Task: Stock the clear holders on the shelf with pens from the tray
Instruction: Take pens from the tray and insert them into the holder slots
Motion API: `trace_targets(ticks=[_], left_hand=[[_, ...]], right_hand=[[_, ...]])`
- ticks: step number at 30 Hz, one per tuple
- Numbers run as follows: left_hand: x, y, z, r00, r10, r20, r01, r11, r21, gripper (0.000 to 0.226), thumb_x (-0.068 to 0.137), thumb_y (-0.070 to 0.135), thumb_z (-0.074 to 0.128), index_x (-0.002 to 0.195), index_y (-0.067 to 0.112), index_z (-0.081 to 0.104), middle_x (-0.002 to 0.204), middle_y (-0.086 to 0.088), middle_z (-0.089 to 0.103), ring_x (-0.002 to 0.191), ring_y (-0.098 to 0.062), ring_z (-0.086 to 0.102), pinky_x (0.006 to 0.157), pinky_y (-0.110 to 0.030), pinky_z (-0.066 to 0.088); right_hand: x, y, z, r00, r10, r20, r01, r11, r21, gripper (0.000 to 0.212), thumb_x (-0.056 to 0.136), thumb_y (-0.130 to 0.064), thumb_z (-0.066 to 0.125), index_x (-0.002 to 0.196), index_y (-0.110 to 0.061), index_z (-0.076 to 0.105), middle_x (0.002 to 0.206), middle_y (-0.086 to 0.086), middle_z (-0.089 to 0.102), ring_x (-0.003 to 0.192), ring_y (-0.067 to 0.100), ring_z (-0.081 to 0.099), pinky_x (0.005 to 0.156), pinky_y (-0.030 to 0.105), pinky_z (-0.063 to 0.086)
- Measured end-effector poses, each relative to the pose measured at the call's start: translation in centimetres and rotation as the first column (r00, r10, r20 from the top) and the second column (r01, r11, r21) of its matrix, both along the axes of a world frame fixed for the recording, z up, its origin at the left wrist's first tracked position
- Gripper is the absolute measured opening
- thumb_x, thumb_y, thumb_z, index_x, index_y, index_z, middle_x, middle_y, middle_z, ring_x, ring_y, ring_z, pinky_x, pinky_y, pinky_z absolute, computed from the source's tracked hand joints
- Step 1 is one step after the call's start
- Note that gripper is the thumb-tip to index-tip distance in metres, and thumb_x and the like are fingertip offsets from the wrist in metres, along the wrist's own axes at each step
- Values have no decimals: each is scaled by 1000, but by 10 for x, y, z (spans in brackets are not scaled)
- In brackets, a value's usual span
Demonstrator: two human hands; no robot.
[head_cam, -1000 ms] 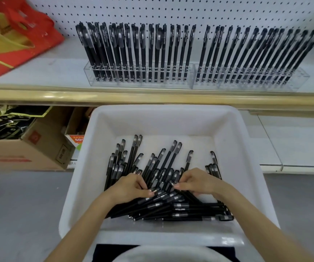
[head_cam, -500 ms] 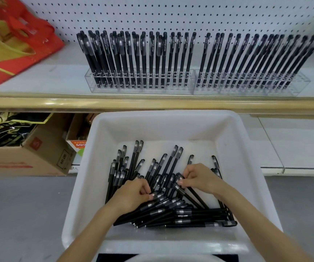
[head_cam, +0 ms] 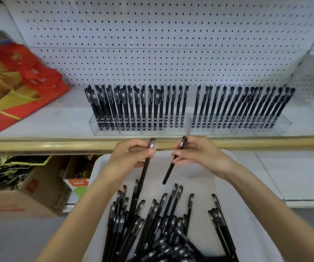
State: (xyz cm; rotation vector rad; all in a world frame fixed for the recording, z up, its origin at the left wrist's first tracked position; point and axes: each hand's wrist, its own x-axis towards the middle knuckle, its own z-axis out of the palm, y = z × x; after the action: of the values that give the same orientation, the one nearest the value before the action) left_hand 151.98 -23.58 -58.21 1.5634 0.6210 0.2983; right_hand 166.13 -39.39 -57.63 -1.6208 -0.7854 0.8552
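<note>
L hand [head_cam: 130, 157] pinches 1 pen [head_cam: 145, 171], R hand [head_cam: 201, 156] pinches 2nd pen [head_cam: 169, 172], both above tray [head_cam: 199, 188].

White pegboard wall [head_cam: 171, 44] behind a white shelf [head_cam: 58, 120] with gold edge trim [head_cam: 58, 145]; red-and-yellow bag [head_cam: 20, 87] at its left, cardboard box [head_cam: 29, 195] below, beside grey floor [head_cam: 20, 239].

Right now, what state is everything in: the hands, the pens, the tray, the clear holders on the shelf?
Left hand: grips one black capped pen, cap end up.
Right hand: holds a second black pen, cap up.
White plastic tray: holds a loose pile of black pens.
Left clear acrylic holder: stocked, pens standing, denser at its left end.
Right clear acrylic holder: stocked, pens leaning right.
Brown cardboard box: open.
</note>
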Motion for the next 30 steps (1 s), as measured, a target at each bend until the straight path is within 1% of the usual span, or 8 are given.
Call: trace_targets(ticks=[3, 6, 8, 11, 14, 21, 26, 30], left_hand=[[10, 9, 24, 995, -15, 95, 25, 995, -102, 23, 72, 25, 72, 91, 12, 69, 90, -5, 75, 91, -17, 71, 82, -32, 54], [19, 21, 39, 988, 4, 156, 18, 990, -143, 24, 72, 26, 69, 92, 14, 68, 93, -4, 75, 94, -16, 71, 85, -35, 53], [24, 29, 44, 985, 26, 173, 3, 986, -169, 24, 76, 23, 68, 98, 13, 66, 95, -5, 75, 93, -17, 71, 86, -36, 54], [32, 35, 45, 984, 48, 174, -17, 985, -175, 18, 86, 17, 64, 102, 9, 62, 95, -7, 75, 91, -20, 72, 88, -40, 54], [37, 38, 44, 986, 55, 156, -32, 988, -149, 19, 87, 18, 64, 103, 7, 61, 93, -6, 75, 89, -18, 72, 89, -41, 54], [39, 47, 39, 986, 68, 152, -46, 988, -144, 16, 86, 19, 66, 97, 9, 61, 93, -3, 76, 90, -15, 72, 86, -36, 53], [32, 55, 29, 980, 108, 166, -81, 984, -161, 15, 84, 21, 67, 93, 10, 62, 95, -1, 75, 91, -13, 71, 83, -34, 52], [31, 58, 23, 973, 138, 183, -98, 972, -214, 23, 72, 28, 71, 88, 13, 64, 96, 0, 74, 88, -10, 71, 76, -30, 54]], right_hand=[[14, 10, 34, 999, -31, -14, 32, 994, 101, 22, 90, 1, 57, 112, -1, 53, 101, 23, 64, 84, 26, 72, 75, 23, 57], [26, 21, 60, 983, -127, 136, 99, 976, 194, 31, 90, -2, 58, 117, -2, 44, 81, 17, 66, 71, 26, 72, 64, 24, 57], [36, 30, 71, 936, -219, 275, 146, 954, 263, 35, 89, -5, 62, 116, -8, 40, 68, 9, 65, 61, 26, 69, 54, 27, 56], [48, 45, 78, 839, -322, 438, 186, 927, 326, 35, 90, -10, 63, 114, -16, 38, 70, 11, 64, 60, 21, 68, 51, 25, 53], [56, 60, 73, 762, -385, 521, 204, 906, 371, 32, 91, -13, 63, 112, -19, 39, 74, 6, 63, 62, 14, 67, 52, 22, 53], [66, 79, 46, 706, -437, 557, 222, 884, 412, 28, 93, -12, 61, 111, -20, 42, 81, -3, 59, 66, 8, 65, 61, 19, 54], [68, 81, 39, 719, -455, 525, 222, 867, 447, 26, 92, -10, 60, 111, -18, 43, 84, -2, 59, 65, 8, 64, 64, 23, 55], [71, 82, 43, 739, -461, 491, 231, 858, 458, 25, 92, -11, 60, 110, -17, 43, 85, 1, 59, 67, 12, 65, 65, 24, 56]])
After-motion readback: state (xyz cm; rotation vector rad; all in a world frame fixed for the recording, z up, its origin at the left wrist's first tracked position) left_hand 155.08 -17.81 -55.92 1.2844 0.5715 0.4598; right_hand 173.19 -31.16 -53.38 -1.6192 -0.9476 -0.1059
